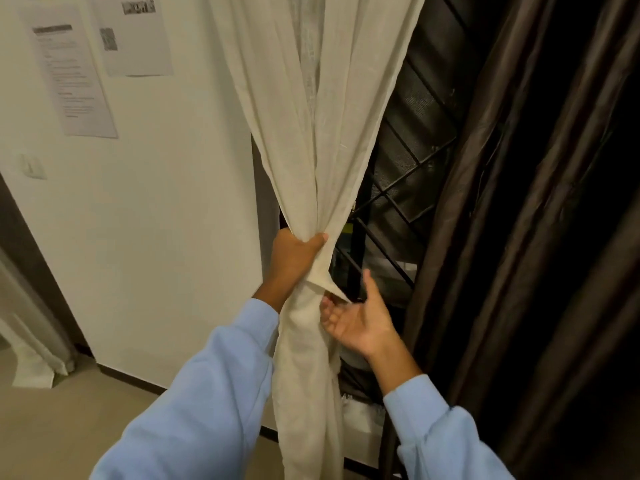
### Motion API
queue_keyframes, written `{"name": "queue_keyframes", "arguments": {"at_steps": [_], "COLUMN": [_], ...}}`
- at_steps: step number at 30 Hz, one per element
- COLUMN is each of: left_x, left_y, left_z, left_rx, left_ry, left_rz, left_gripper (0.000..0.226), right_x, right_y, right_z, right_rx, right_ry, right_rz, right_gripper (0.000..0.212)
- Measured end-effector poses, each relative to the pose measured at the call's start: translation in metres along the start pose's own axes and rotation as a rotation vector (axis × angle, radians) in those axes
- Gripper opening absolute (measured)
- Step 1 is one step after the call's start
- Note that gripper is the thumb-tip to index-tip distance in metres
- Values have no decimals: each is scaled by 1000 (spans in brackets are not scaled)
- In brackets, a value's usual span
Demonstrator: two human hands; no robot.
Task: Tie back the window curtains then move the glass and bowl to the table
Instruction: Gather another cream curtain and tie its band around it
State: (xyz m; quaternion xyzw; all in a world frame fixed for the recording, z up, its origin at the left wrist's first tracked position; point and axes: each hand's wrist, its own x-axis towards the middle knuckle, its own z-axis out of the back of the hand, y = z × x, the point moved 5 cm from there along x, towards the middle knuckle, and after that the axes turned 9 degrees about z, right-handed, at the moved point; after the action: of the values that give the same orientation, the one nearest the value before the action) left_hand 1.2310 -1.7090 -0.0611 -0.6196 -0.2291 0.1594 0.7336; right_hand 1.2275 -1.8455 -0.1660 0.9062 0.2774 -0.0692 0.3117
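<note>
A cream sheer curtain (311, 109) hangs in front of the window and is gathered into a bunch at mid height. My left hand (294, 258) grips that bunch, fingers curled round the fabric. My right hand (360, 317) is just right of the curtain, palm up, its fingers relaxed and touching a fold of the cloth that sticks out below my left hand. A dark brown curtain (519, 202) hangs at the right. No glass or bowl is in view.
A black metal window grille (405, 188) shows between the two curtains. The white wall (156, 220) at the left carries two printed sheets (69, 71) and a switch (33, 166). Another pale curtain's hem (38, 362) lies on the beige floor at far left.
</note>
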Motion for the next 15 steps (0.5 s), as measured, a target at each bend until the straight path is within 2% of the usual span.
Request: {"name": "queue_keyframes", "arguments": {"at_steps": [2, 4, 8, 10, 13, 15], "left_x": [-1, -2, -4, -9, -13, -15], "left_y": [-1, -2, 0, 0, 0, -3], "left_z": [-1, 0, -2, -5, -8, -9], "left_rx": [-13, -36, -110, -177, -244, -197], "left_ry": [6, 26, 107, 160, 278, 363], "left_rz": [-7, -1, 46, 55, 59, 45], "left_gripper": [46, 47, 51, 47, 36, 43], "right_x": [8, 13, 15, 28, 38, 36], "right_y": [13, 30, 57, 53, 29, 19], "right_z": [-7, -11, -20, -21, -37, -50], "right_rx": [-150, -180, 159, 177, -7, -149], "right_ry": [-57, -102, 49, 35, 14, 36], "right_rz": [141, 320, 614, 596, 427, 353], "right_gripper": [42, 28, 20, 29, 50, 47]}}
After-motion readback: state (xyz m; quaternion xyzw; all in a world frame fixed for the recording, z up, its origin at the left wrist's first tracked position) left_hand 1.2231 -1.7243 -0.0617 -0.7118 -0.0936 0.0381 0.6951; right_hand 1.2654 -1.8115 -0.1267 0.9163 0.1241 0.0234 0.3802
